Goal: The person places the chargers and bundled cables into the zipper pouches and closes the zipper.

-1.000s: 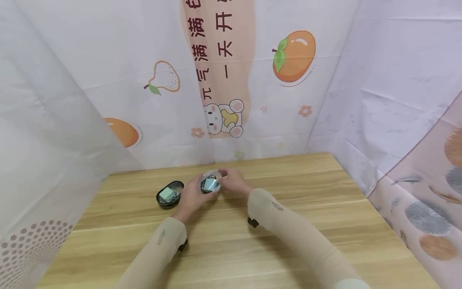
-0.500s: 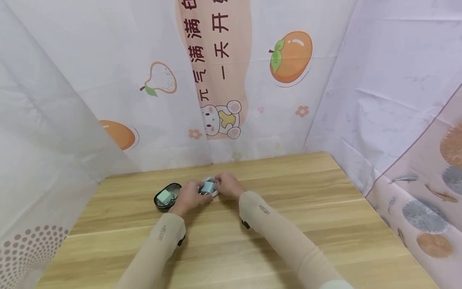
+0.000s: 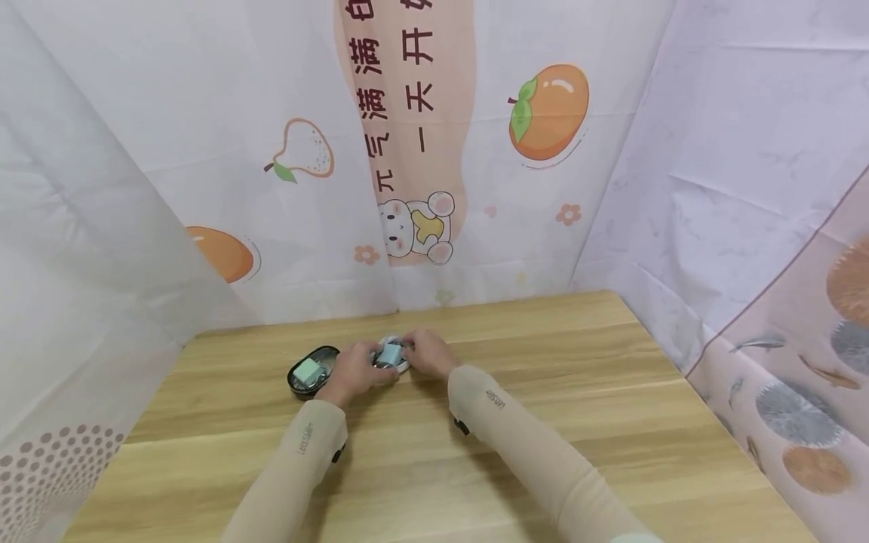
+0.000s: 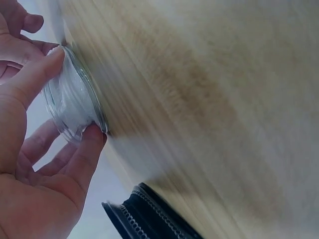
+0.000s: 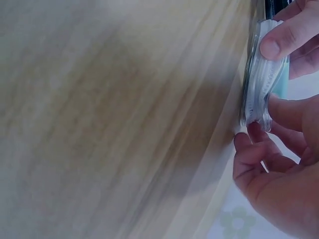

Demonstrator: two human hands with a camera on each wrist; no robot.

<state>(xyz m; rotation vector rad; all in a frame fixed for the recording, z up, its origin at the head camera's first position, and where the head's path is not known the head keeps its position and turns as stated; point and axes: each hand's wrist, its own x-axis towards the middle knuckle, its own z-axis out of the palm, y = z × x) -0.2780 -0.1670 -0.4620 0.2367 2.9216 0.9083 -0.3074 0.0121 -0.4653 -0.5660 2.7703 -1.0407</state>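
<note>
A small round clear case (image 4: 77,97) with a whitish zip edge sits low over the table, between both hands. Inside it, a light blue block (image 3: 389,355) shows from above. My left hand (image 3: 356,369) grips the case from the left, its thumb on one side and fingers at the other. From the right, my right hand (image 3: 429,352) pinches the opposite edge with thumb and fingertips. In the right wrist view the case (image 5: 258,82) appears edge-on. Whether its lid is fully closed cannot be told.
Left of the hands lies a black-rimmed oval zip case (image 3: 299,388), holding a mint green block (image 3: 308,372) and what looks like a coiled cable. Wood-grain table (image 3: 543,392) spreads around. Printed cloth (image 3: 489,264) hangs along its back and sides.
The clear case has come down from a raised, tilted pose to near the tabletop, with both hands still on it. Over the last half second almost nothing has moved.
</note>
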